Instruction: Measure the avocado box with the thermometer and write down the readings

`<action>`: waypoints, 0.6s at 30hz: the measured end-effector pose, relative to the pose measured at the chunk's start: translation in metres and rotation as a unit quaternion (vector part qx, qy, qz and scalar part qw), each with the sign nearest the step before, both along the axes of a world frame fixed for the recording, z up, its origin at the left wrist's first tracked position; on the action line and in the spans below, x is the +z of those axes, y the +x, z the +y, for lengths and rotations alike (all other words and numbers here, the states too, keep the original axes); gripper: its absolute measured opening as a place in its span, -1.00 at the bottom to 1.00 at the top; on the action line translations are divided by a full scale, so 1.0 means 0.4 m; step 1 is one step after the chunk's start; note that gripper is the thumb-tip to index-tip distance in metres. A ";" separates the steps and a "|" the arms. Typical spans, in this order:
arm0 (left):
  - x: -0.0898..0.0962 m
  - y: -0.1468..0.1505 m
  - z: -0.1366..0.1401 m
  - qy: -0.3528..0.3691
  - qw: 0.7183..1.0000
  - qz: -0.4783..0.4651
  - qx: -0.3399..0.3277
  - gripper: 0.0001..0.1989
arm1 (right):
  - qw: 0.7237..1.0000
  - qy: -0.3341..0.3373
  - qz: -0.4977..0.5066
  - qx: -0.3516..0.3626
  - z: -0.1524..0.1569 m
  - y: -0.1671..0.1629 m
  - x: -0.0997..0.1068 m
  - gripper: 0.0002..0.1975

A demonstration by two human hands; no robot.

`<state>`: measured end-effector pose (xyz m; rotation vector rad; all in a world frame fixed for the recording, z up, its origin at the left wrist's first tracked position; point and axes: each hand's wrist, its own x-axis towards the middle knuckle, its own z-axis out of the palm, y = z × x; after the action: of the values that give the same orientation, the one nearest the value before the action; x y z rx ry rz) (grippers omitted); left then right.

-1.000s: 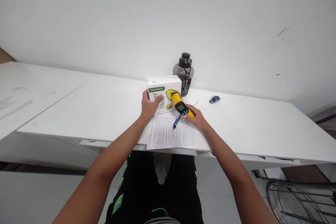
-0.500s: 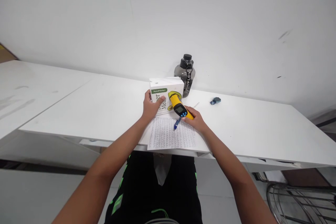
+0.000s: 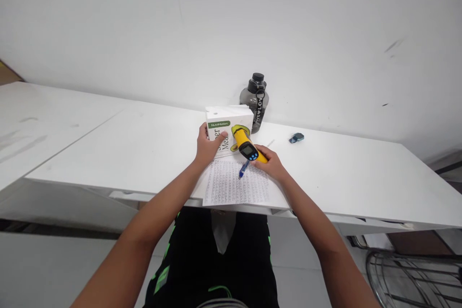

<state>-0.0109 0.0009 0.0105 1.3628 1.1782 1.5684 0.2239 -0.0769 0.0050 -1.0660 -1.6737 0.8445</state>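
Note:
My left hand [image 3: 209, 145] grips the left side of a white box [image 3: 236, 116], its thumb across the front, where a green label and avocado pictures show. In my right hand [image 3: 271, 163] is a yellow and black infrared thermometer [image 3: 247, 147], its fingers wrapped round the handle. The thermometer's nose is in front of the box's avocado picture; whether they touch I cannot tell. Below it a blue pen [image 3: 244, 169] lies on a sheet of paper [image 3: 231, 190] covered in small rows of writing. The pen's upper end is hidden behind the thermometer and hand.
A grey bottle [image 3: 257, 101] with a black cap stands behind the box near the wall. To the right, a small dark blue object [image 3: 296, 137] lies on the white table [image 3: 346, 173]. A metal-framed chair or rack [image 3: 407, 274] is at the lower right.

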 end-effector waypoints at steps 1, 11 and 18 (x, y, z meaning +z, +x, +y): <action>0.000 0.000 0.000 -0.001 1.000 -0.001 0.002 -0.32 | 1.000 -0.005 0.001 -0.002 -0.001 -0.001 -0.001 -0.40; 0.002 0.008 0.006 -0.029 0.999 -0.024 0.017 -0.33 | 0.990 0.035 0.057 -0.125 0.009 -0.002 -0.023 -0.38; 0.009 0.012 -0.002 -0.019 0.999 -0.039 0.006 -0.37 | 0.961 0.022 0.119 -0.247 0.023 0.018 -0.010 -0.45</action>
<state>-0.0059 0.0000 0.0140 1.2609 1.1653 1.5845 0.2310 -0.0678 0.0009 -1.2270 -1.1473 0.5754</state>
